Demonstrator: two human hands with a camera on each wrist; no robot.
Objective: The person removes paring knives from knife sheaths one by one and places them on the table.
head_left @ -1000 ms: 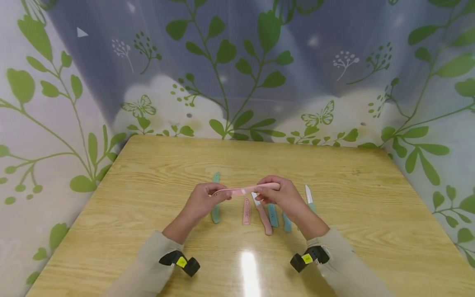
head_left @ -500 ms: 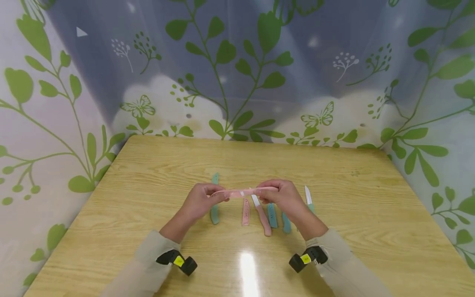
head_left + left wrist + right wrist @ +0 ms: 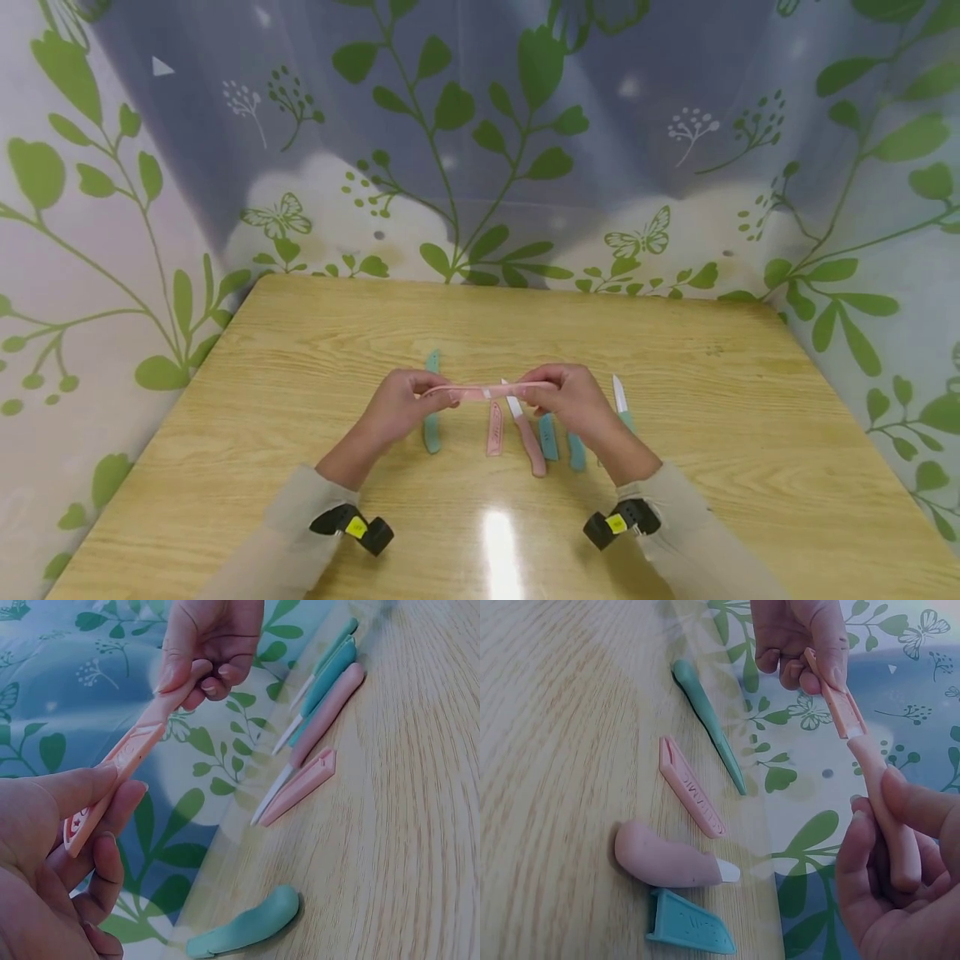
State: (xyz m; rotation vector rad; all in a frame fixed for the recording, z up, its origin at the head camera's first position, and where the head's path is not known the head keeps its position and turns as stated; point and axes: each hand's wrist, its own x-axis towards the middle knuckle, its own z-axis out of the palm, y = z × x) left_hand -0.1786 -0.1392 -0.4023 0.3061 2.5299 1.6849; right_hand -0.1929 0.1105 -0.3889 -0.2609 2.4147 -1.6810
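Above the table, my left hand [image 3: 393,410] pinches a pink knife sheath [image 3: 843,712] between thumb and fingers. My right hand [image 3: 579,410] grips the handle of a pink paring knife [image 3: 891,825], whose blade sits mostly inside that sheath. A short strip of white blade shows between sheath and handle in the right wrist view. Below on the table lie a second pink sheath [image 3: 495,429] and a bare pink-handled knife [image 3: 531,442]. A blue-green sheath [image 3: 549,437] and a blue-green knife [image 3: 576,450] are close to my right hand.
A green sheathed knife [image 3: 432,433] lies on the wooden table [image 3: 337,325], partly behind my left hand. Another green-handled knife [image 3: 621,396], its white blade bare, lies beyond my right wrist. A leaf-patterned curtain [image 3: 480,167] hangs behind the table.
My right hand has come down slightly, so the pink knife and its sheath lie more level. Both hands keep the same hold, and the things on the table stay put.
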